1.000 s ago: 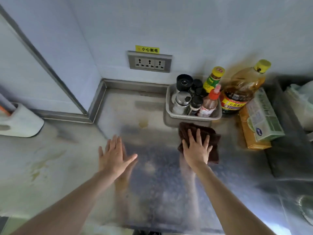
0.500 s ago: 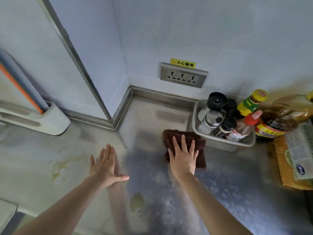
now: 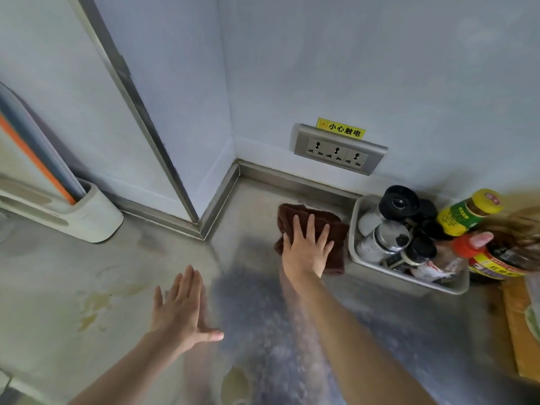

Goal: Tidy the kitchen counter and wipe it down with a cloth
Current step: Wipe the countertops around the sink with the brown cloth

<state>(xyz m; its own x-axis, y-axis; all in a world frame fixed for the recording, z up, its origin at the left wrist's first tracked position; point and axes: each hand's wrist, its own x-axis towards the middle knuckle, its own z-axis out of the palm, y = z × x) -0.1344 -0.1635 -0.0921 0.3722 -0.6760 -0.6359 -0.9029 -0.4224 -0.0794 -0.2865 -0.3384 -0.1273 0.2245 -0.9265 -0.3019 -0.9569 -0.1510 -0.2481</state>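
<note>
Steel counter (image 3: 163,273) runs into a corner under pale blue walls, and we see yellowish stains on its left stretch, while nearer us the metal shows a dull, speckled sheen. We press our right hand (image 3: 305,249) flat on the brown cloth (image 3: 315,226), fingers straight and spread, palm bearing down on its near half. The cloth lies bunched on the counter near the back wall, just beside the left wall of the grey tray (image 3: 409,277). Our left hand (image 3: 182,311) is open too, fingers straight and close together, thumb stuck out to the right; it sits low over the counter, well left of the cloth, and we cannot tell whether it touches the steel.

Jars and shakers with black and silver lids crowd the tray. Beside it on the right stand a yellow-capped sauce bottle (image 3: 467,213) and a big oil bottle (image 3: 508,258), blurred at the frame edge. On the wall above the cloth we see a triple socket (image 3: 339,153) with a yellow warning label (image 3: 340,128). Far left, a white holder (image 3: 96,216) carries an orange-striped board.
</note>
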